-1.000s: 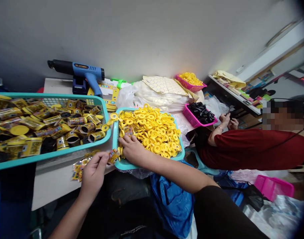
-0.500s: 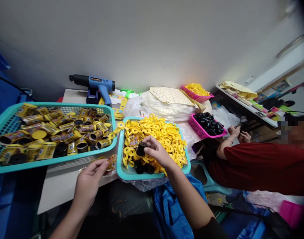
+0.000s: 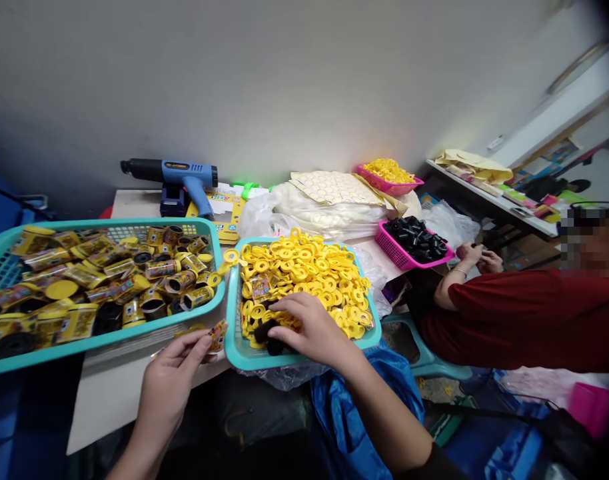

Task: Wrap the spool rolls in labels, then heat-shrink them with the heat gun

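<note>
My left hand [image 3: 172,377] pinches a small printed plastic sleeve [image 3: 217,337] between thumb and fingertips, in front of the gap between two turquoise baskets. Over the front of the right turquoise basket [image 3: 304,361], my right hand [image 3: 312,331] has its thumb and fingers apart. Beside its thumb tip lies a black cylindrical piece [image 3: 264,331], blurred; other dark pieces are partly hidden under the hand. Yellow ring-shaped parts [image 3: 304,257] fill this basket, and another printed sleeve [image 3: 260,288] rests among them.
The left turquoise basket [image 3: 134,330] holds many printed, yellow-capped tubes. A blue heat gun [image 3: 189,175] stands behind it. Further right are a pink basket of black parts [image 3: 417,240] and a pink basket of yellow parts [image 3: 389,171]. A co-worker in a red shirt [image 3: 509,320] sits at the right.
My right hand has lowered from holding a black cylinder above the basket to the black pieces at its front, with fingers spread. My left hand keeps the sleeve. The view has shifted slightly.
</note>
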The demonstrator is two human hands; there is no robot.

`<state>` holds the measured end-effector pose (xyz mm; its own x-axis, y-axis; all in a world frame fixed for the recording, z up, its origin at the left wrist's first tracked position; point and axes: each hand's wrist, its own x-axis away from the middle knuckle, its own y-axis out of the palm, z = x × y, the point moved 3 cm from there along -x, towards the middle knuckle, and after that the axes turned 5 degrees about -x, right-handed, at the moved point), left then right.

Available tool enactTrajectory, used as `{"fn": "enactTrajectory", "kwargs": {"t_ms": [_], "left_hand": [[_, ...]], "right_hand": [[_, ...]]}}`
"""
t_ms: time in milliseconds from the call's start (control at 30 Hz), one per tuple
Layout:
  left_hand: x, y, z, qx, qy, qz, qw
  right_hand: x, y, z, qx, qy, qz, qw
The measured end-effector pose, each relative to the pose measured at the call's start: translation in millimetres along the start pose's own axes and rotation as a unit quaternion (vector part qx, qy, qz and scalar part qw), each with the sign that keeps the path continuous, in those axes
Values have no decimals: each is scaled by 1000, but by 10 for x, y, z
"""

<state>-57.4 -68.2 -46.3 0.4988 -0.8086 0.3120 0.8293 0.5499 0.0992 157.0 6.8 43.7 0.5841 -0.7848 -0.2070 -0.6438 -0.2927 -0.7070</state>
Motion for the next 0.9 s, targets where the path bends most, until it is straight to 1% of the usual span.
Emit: {"fn": "enactTrajectory", "kwargs": {"t_ms": [33, 67, 133, 200, 233, 300, 333, 367, 400, 433, 500, 567, 600, 633, 667, 833, 900], "left_hand": [[-2, 0, 7, -4, -1, -2, 1000], [-5, -1, 11, -10, -1, -4, 1000], [-10, -5, 14, -24, 2, -6, 1000], [-8, -9, 15, -41, 17, 1, 999], [-2, -7, 15, -55, 28, 5, 998], [16, 16, 19, -105, 58, 3, 993], [26, 35, 25, -145, 78, 0, 986], [34, 62, 38, -190, 108, -4, 976], [40, 98, 60, -235, 150, -15, 960], [45, 145, 89, -275, 205, -34, 939], [54, 261, 157, -334, 332, -87, 878], [56, 378, 213, -370, 435, -136, 810], [49, 425, 235, -383, 465, -145, 785], [37, 465, 251, -395, 481, -146, 769], [24, 499, 263, -403, 486, -144, 763], [-8, 659, 231, -424, 465, -129, 766], [-11, 738, 189, -446, 464, -131, 754]], "right_hand": [[42, -22, -29, 29, -15, 10, 999], [93, -64, -41, 44, -22, 39, 998], [234, -196, 0, 50, -22, 130, 990], [438, -357, 146, 60, 0, 247, 967], [563, -433, 259, 72, 24, 312, 947], [831, -530, 532, 112, 102, 425, 892], [953, -537, 672, 135, 147, 460, 865], [1053, -515, 801, 156, 192, 476, 844], [1123, -467, 912, 171, 231, 475, 831], [1159, -398, 997, 181, 265, 459, 828], [1138, -231, 1084, 190, 321, 398, 838], [1040, -83, 1062, 195, 360, 337, 848], [979, -34, 1018, 196, 368, 319, 851], [916, 0, 962, 193, 370, 308, 855], [856, 20, 900, 186, 370, 306, 857], [575, 113, 611, 124, 356, 315, 871], [449, 187, 518, 106, 344, 319, 877]]}}
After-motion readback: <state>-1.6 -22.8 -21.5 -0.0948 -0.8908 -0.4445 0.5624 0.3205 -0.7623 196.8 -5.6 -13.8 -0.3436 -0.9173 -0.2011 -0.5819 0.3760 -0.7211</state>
